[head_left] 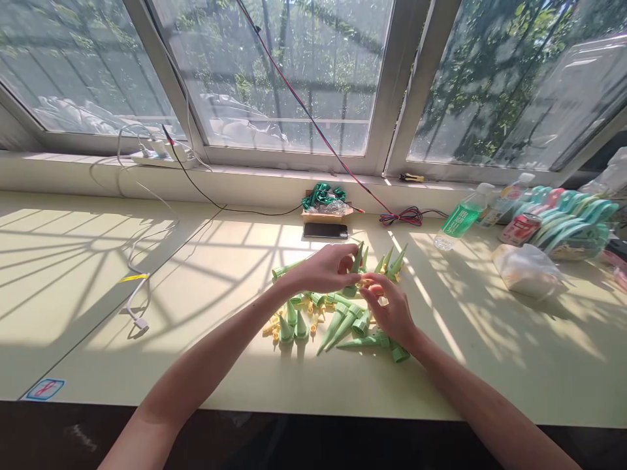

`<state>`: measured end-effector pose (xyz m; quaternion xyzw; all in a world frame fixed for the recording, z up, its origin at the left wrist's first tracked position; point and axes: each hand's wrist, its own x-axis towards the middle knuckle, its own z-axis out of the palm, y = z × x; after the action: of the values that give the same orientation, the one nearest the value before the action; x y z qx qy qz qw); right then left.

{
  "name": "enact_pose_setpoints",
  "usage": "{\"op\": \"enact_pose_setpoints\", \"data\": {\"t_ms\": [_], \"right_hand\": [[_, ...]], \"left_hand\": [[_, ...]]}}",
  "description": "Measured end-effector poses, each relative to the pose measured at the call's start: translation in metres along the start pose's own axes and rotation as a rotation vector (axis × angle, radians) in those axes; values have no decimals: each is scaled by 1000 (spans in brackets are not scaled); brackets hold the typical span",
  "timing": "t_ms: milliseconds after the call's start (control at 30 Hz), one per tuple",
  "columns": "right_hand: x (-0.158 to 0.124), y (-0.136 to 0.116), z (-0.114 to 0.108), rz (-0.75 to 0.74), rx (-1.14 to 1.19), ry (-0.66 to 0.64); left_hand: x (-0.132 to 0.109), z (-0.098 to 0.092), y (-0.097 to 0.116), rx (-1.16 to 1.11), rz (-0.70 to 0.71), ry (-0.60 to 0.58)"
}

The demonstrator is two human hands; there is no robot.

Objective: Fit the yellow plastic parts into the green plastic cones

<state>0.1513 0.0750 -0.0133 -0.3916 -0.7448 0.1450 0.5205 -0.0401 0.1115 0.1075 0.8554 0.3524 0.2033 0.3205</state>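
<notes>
My left hand is closed around a green plastic cone spike, held point up over the pile. Against the lower part of that spike, my right hand pinches a small yellow plastic piece. Below and around both hands lie several more green spikes, some flat and some standing on their wide ends like the upright spike at the near left. Small yellow pieces are scattered among them. My fingers partly hide where the two held parts meet.
Behind the pile lie a black phone and a small box with green material. To the right stand a green-labelled bottle, a red can, a white plastic bag and stacked pastel items. A white cable lies left.
</notes>
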Motion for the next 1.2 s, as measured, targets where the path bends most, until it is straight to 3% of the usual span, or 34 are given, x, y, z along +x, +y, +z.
{"op": "enact_pose_setpoints", "data": {"t_ms": [333,600,1000,1200], "right_hand": [[1,1,0,-134,-21,29],[0,4,-1,-204,-64,36],[-1,2,-1,-131,-64,-77],[-1,0,0,-96,-69,-79]], "left_hand": [[1,1,-8,-198,-50,-47],[0,3,-6,-122,-36,-57],[-3,9,2,163,-3,-115],[-3,10,1,191,-6,-121]]}}
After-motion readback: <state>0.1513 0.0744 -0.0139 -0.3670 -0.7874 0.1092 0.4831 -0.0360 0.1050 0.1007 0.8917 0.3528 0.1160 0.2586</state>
